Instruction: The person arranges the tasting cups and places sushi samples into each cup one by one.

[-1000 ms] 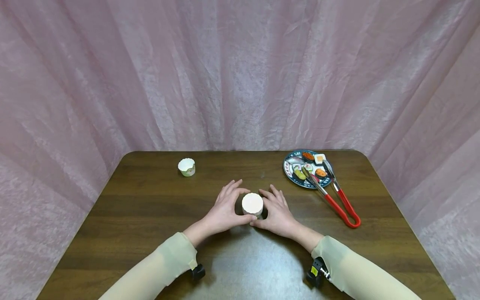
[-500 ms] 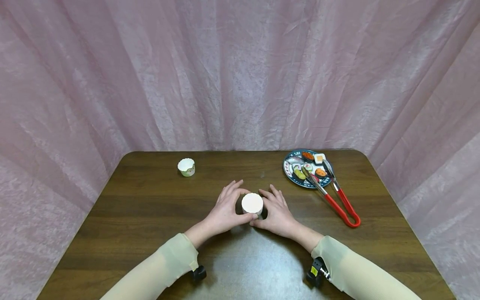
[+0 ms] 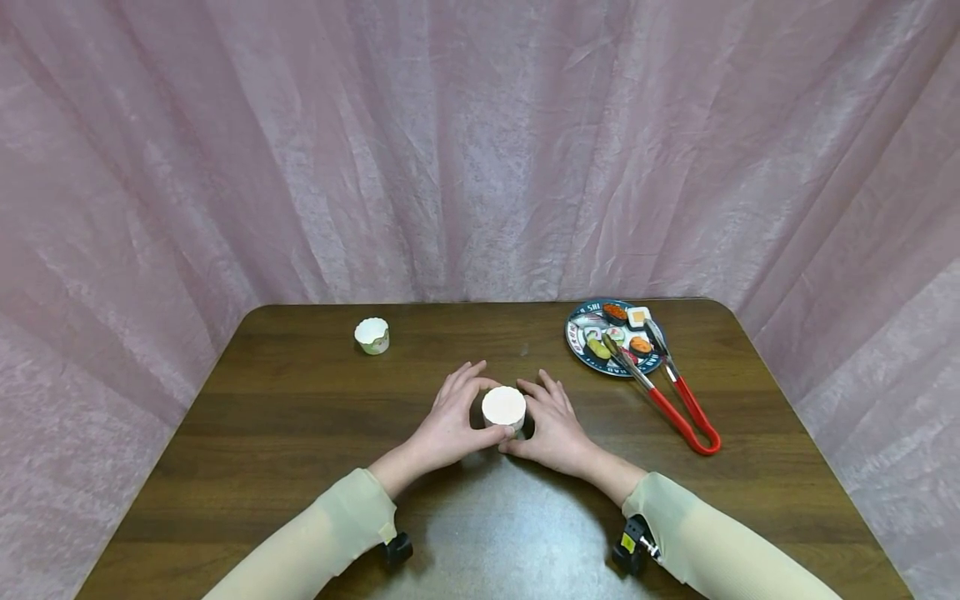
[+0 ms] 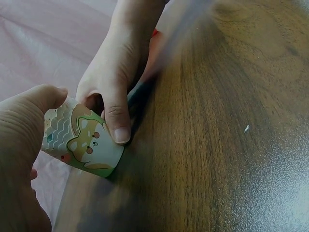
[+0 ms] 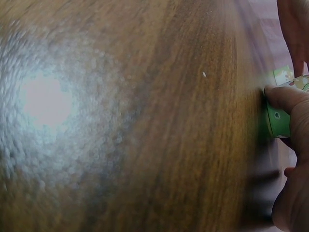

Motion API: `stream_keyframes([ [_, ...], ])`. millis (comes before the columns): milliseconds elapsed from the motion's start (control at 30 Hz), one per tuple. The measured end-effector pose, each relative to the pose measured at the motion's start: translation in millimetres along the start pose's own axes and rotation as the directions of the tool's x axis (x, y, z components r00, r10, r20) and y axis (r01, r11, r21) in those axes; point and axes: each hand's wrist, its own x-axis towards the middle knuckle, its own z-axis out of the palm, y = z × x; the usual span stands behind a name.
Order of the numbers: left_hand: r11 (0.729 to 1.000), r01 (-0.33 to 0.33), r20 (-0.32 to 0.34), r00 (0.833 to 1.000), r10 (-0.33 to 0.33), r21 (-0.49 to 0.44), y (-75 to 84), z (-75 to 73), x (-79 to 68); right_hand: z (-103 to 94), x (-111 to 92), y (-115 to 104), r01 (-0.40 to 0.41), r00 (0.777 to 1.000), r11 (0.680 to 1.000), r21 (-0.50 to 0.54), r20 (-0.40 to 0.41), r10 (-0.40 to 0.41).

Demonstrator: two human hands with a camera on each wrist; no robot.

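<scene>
- The paper cup is at the middle of the desk, between the two hands; it looks to stand on the wood, though its base is partly covered.
- The left grip is curled round the cup's left side, thumb at the front, forefinger reaching behind.
- The right grip closes on the other side, its thumb low near the green base, seen best from the left wrist.
- The cup should be very light, so it would probably tip or slide at a small nudge.
- Its wall is likely thin, stiff card: firm under gentle pressure, but easily dented by a hard squeeze.
- The smooth printed side may be slightly slippery; broad finger contact should serve better than a tight pinch.
- The lower wall near the base seems the best hold, since the scalloped rim would probably bend first.
- A similar cup sits well apart, farther back on the left.
</scene>
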Motion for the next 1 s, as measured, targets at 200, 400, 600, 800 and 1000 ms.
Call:
stream_keyframes([
  [200, 1.0, -0.007, -0.023, 1.0, 0.007, -0.017, 2.0, -1.0, -0.1, 0.2, 0.2, -0.5, -0.005, 1.0, 1.0, 0.005, -0.005, 0.005],
  [400, 0.999, -0.022, -0.052, 0.998, 0.019, -0.05, 7.2, -5.3, 1.4, 0.9, 0.4, -0.5, 0.011, 1.0, 1.0, 0.012, -0.022, -0.011],
  [600, 0.997, -0.03, -0.079, 0.997, 0.024, -0.075, 11.0, -12.2, 3.6, 1.5, 1.2, -0.9, 0.024, 0.999, 1.0, 0.011, -0.021, -0.024],
  [800, 0.996, -0.037, -0.102, 0.994, 0.028, -0.084, 15.1, -22.3, 6.3, 1.3, 1.9, -1.2, 0.003, 1.0, 1.0, 0.01, -0.01, -0.003],
  [1000, 0.998, -0.037, -0.133, 0.991, 0.029, -0.06, 11.1, -35.6, 11.7, 1.3, 1.4, -2.0, -0.002, 1.0, 1.0, 0.005, -0.006, 0.002],
])
